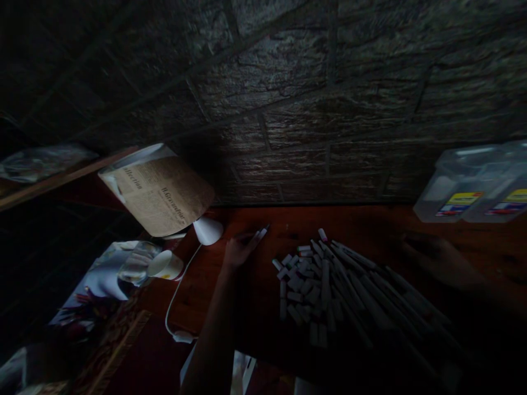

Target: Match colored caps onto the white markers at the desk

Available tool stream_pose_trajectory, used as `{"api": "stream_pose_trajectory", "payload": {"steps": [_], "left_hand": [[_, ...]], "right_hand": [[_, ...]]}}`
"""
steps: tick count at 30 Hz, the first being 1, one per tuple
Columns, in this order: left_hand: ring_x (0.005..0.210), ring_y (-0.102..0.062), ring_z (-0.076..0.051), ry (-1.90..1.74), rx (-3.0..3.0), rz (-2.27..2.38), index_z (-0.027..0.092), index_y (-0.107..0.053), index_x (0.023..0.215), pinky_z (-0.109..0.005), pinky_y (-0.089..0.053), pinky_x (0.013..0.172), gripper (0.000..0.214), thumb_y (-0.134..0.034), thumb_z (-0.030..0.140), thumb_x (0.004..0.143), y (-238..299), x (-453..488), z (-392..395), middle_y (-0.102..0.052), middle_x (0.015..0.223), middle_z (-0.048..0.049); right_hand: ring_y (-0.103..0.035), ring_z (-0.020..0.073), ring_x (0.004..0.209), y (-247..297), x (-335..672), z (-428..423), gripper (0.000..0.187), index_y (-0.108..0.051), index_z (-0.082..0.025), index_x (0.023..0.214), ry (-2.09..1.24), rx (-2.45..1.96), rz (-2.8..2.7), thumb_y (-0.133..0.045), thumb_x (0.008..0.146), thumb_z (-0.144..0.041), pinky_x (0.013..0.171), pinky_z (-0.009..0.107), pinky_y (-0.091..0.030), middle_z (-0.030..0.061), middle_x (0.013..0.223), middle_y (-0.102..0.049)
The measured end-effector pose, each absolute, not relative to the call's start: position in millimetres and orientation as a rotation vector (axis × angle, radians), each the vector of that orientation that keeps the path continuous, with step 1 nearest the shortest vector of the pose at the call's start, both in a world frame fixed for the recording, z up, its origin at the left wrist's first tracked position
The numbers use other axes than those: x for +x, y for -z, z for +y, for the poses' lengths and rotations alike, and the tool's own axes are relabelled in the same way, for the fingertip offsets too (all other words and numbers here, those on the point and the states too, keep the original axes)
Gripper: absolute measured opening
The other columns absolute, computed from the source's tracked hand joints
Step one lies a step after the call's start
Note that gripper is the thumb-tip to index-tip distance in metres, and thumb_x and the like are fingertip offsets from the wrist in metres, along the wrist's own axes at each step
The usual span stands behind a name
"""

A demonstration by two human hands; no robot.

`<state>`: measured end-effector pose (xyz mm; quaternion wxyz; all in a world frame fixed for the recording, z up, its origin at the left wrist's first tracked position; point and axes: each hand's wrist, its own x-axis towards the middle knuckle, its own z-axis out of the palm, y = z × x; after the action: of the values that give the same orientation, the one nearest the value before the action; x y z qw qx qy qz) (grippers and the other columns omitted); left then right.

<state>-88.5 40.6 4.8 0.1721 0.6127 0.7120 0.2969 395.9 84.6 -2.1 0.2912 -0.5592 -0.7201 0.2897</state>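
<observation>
My left hand (pixel 237 251) is closed around a slim white marker (pixel 261 233), whose dark tip points up and to the right, just right of the lamp base. Dim and smeared, my right hand (pixel 437 259) hovers at or just above the wooden table on the right; whether its fingers hold anything is hidden in shadow. Between the hands lies a heap of short white marker caps (pixel 304 274), several with coloured ends. Long white markers (pixel 362 285) fan out from this heap toward the lower right, sinking into darkness.
A table lamp (pixel 164 192) with a printed paper shade leans at the left, its white cord (pixel 175 296) trailing forward. Beside it stands a white cup (pixel 164 265). Clear plastic containers (pixel 461 186) sit at the back right, against a stone-block wall (pixel 288 126).
</observation>
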Motion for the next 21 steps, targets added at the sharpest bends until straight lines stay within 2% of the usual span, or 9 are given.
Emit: {"api": "stream_pose_trajectory", "payload": {"steps": [3, 6, 10, 14, 17, 21], "left_hand": [[0.103, -0.07, -0.025, -0.897, 1.683, 2.004, 0.023, -0.075, 0.113, -0.035, -0.056, 0.088, 0.043, -0.062, 0.053, 0.085, -6, -89, 41, -0.075, 0.114, -0.0048], [0.106, -0.069, -0.025, -0.898, 1.71, 2.015, 0.023, -0.073, 0.118, -0.034, -0.055, 0.091, 0.047, -0.066, 0.052, 0.082, -5, -88, 40, -0.073, 0.117, -0.0057], [0.104, -0.069, -0.022, -0.849, 1.842, 2.048, 0.026, -0.073, 0.117, -0.03, -0.054, 0.088, 0.042, -0.063, 0.051, 0.084, -3, -85, 42, -0.073, 0.117, -0.0031], [0.092, -0.071, -0.021, -0.782, 1.787, 2.108, 0.025, -0.074, 0.116, -0.028, -0.054, 0.081, 0.043, -0.065, 0.049, 0.082, -5, -85, 42, -0.077, 0.105, -0.0021], [0.083, -0.071, -0.019, -0.781, 1.77, 2.11, 0.024, -0.075, 0.115, -0.025, -0.053, 0.077, 0.042, -0.067, 0.047, 0.08, -6, -85, 40, -0.077, 0.094, 0.0002], [0.083, -0.07, -0.019, -0.869, 1.79, 2.117, 0.024, -0.077, 0.108, -0.024, -0.052, 0.074, 0.041, -0.066, 0.051, 0.079, -2, -85, 39, -0.077, 0.097, -0.0005]], "right_hand": [[-0.07, 0.0317, 0.08, 4, 397, 87, 0.049, -0.07, -0.025, 0.078, -0.808, -1.484, -1.911, -0.051, 0.079, -0.07, 0.071, 0.041, -0.056, 0.015, 0.091, -0.075], [-0.07, 0.032, 0.081, 3, 396, 88, 0.048, -0.07, -0.026, 0.078, -0.817, -1.467, -1.91, -0.052, 0.078, -0.07, 0.072, 0.041, -0.057, 0.0132, 0.09, -0.075], [-0.07, 0.0302, 0.075, -1, 390, 88, 0.049, -0.069, -0.025, 0.075, -0.791, -1.47, -1.982, -0.05, 0.081, -0.069, 0.068, 0.04, -0.056, 0.0108, 0.08, -0.074], [-0.072, 0.0304, 0.079, -2, 385, 89, 0.046, -0.073, -0.023, 0.086, -0.669, -1.471, -2.029, -0.049, 0.085, -0.063, 0.069, 0.039, -0.056, 0.0122, 0.091, -0.077], [-0.073, 0.0312, 0.078, -2, 383, 88, 0.044, -0.073, -0.024, 0.085, -0.52, -1.542, -2.042, -0.049, 0.084, -0.06, 0.066, 0.04, -0.055, 0.0115, 0.089, -0.077], [-0.073, 0.0286, 0.077, -2, 383, 86, 0.042, -0.073, -0.026, 0.083, -0.535, -1.499, -2.043, -0.049, 0.083, -0.06, 0.066, 0.038, -0.056, 0.0069, 0.084, -0.077]]}}
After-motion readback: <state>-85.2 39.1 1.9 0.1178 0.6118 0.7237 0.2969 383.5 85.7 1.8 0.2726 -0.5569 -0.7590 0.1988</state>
